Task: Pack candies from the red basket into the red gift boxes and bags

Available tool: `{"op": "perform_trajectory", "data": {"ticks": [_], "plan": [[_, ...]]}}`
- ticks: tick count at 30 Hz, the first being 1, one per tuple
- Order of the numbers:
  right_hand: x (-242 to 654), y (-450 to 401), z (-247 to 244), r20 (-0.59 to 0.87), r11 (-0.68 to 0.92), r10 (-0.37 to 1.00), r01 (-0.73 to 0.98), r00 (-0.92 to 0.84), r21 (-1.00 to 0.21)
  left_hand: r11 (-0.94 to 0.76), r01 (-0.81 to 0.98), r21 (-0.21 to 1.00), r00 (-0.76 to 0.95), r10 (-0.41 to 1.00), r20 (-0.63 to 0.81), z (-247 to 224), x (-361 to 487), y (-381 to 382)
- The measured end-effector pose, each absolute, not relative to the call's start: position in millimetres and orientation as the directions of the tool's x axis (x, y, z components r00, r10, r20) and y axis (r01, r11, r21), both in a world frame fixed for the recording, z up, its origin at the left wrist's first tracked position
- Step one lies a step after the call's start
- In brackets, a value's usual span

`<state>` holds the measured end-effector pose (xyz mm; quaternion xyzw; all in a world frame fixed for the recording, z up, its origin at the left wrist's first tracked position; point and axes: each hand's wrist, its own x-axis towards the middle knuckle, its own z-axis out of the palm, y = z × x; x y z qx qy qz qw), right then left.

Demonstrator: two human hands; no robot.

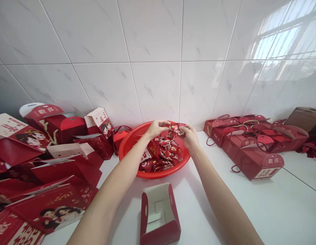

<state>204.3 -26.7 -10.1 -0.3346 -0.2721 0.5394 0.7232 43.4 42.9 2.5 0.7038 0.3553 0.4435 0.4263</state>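
Observation:
Over the far side of a red plastic basket (pixel 127 169), my two hands meet around small red-wrapped candies (pixel 177 129). My left hand (pixel 157 129) pinches the left end of them between thumb and fingers. From the other side, my right hand (pixel 190 136) closes on the right end; exactly how many pieces are held I cannot tell. Below, the basket holds a heap of wrapped candies (pixel 168 151), mostly red. Nearer to me, between my forearms, stands an open dark-red gift box (pixel 160 234) with a pale inside and no candy visible in it.
Opened red gift boxes and bags (pixel 66 166) crowd the left side. At the right, several closed red boxes (pixel 252 156) with cord handles stand in rows, and a brown box (pixel 304 119) sits beyond them. A tiled wall (pixel 158 88) rises behind the white tabletop (pixel 219 190).

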Motion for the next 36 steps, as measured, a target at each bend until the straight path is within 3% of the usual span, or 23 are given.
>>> {"op": "perform_trajectory", "data": {"ticks": [15, 21, 25, 27, 36], "plan": [[204, -25, -11, 0.043, 0.205, 0.96, -0.588, 0.277, -0.783, -0.3, 0.114, 0.947, 0.355, 0.903, 0.243, 1, 51, 41], [206, -22, -14, 0.068, 0.231, 0.954, -0.574, 0.291, -0.786, -0.271, 0.277, 0.922, 0.328, 0.929, 0.174, -4, 48, 47], [207, -20, -17, 0.078, 0.246, 0.949, -0.56, 0.307, -0.791, -0.341, 0.629, 0.698, 0.412, 0.908, 0.073, -15, 37, 53], [206, -20, -18, 0.079, 0.25, 0.946, -0.553, 0.314, -0.795, -0.349, 0.724, 0.595, 0.443, 0.896, -0.014, -21, 32, 55], [204, -24, -14, 0.06, 0.236, 0.945, -0.546, 0.321, -0.804, -0.327, 0.844, 0.425, 0.395, 0.915, -0.079, -33, 30, 63]]}}
